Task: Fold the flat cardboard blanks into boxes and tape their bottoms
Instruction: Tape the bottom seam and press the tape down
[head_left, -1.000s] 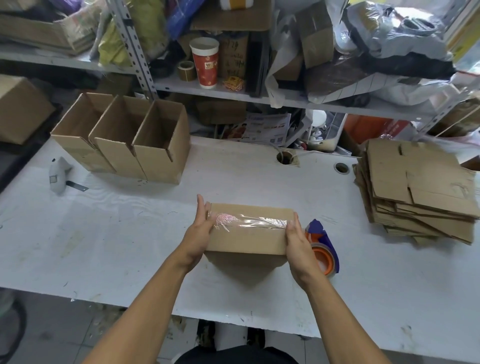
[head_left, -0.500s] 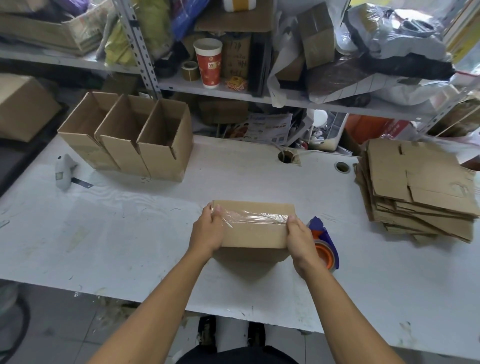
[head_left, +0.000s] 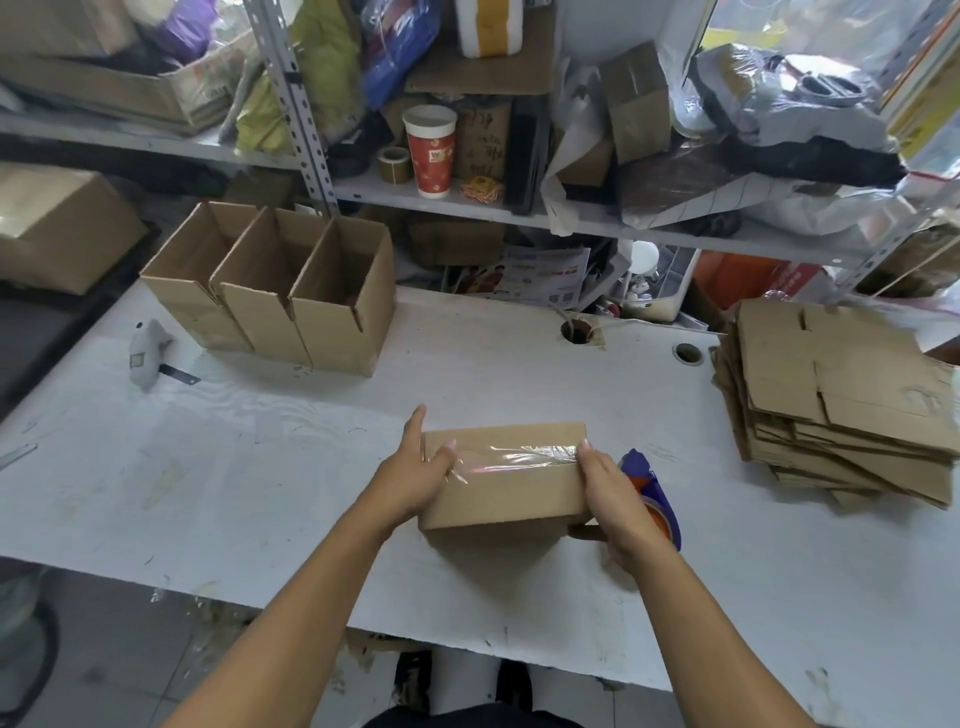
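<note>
Three finished boxes (head_left: 270, 291) stand open-topped in a row on the white counter (head_left: 208, 493), well behind and to the left of the box in hand, while a stack of flat cardboard blanks (head_left: 841, 405) lies well off to that box's right, so the task is judged partly done with many blanks still to fold. That box (head_left: 506, 486) sits upside down near the counter's front edge, its closed bottom facing up with a strip of clear tape (head_left: 514, 460) running along the seam. Each grip is on one end of it: the left hand (head_left: 415, 470) lies against the left end with fingers straight and the thumb pressed on the tape, and the right hand (head_left: 605, 486) wraps the right end, thumb under the near corner and a fingertip on the tape's end. The step in hand looks like smoothing and seating the tape ends down the sides. Just right of the box, partly hidden behind the right hand, rests the blue and orange tape dispenser (head_left: 657, 488). Next, by my judgement, the box should be turned upright and set beside the row of three, then a fresh blank drawn from the stack; the turn calls for firm hold on both ends so the taped flaps do not spring.
</note>
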